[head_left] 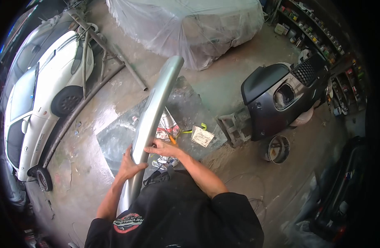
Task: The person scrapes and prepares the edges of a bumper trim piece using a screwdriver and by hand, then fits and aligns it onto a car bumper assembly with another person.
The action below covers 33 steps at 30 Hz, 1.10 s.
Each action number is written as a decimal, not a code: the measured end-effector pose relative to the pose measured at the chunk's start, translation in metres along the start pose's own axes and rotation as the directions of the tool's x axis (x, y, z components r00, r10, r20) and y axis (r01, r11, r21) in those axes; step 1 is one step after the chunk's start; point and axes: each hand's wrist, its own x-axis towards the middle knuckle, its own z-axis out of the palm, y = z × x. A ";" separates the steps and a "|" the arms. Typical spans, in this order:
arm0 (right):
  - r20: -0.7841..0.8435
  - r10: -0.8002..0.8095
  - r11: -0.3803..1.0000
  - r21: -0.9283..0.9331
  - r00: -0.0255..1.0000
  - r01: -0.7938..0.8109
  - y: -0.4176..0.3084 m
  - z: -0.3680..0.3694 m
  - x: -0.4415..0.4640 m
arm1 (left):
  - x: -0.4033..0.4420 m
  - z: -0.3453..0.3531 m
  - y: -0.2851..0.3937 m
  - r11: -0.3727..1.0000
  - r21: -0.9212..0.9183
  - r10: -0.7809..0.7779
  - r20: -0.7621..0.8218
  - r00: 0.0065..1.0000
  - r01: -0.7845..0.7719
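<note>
A long, silver-painted curved panel (pixel 150 115) stretches from near my body up and away over a flat sheet (pixel 115 144). My left hand (pixel 130 165) grips its left edge, with the thumb across the surface. My right hand (pixel 162 149) holds the right edge a little farther up, thumb on the panel and fingers bent at its side. Just beyond the right hand are an orange-handled tool (pixel 172 140), a printed paper (pixel 167 124) and a pale square pad (pixel 202 136).
A white car (pixel 45 91) and metal pipe frame (pixel 97 41) stand left. Ahead is a plastic-covered vehicle (pixel 190 29). A black bumper (pixel 276 95) rests on a stand (pixel 235 126) at right, near a metal bucket (pixel 277 149). Shelves (pixel 314 29) line the back right.
</note>
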 end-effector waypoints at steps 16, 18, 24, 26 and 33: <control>-0.881 -0.100 0.599 -0.424 0.463 -0.679 0.161 -0.187 -0.059 | -0.063 -0.074 0.006 0.850 -0.506 -0.038 0.219 0.975 0.146; -0.829 -0.164 0.567 -0.522 0.534 -0.637 0.157 -0.193 -0.056 | -0.069 -0.081 0.009 0.777 -0.614 0.014 0.237 0.971 0.138; -0.756 -0.155 0.450 -0.627 0.636 -0.636 0.171 -0.215 -0.031 | -0.079 -0.087 0.011 0.459 -0.855 0.124 0.329 0.936 0.240; -0.735 -0.156 0.448 -0.648 0.660 -0.616 0.173 -0.220 -0.028 | -0.084 -0.085 0.006 0.374 -0.888 0.139 0.340 0.930 0.268; -0.829 -0.345 0.710 -0.537 0.441 -0.455 0.123 -0.235 -0.031 | -0.101 -0.081 0.009 0.153 -0.929 0.190 0.363 0.912 0.338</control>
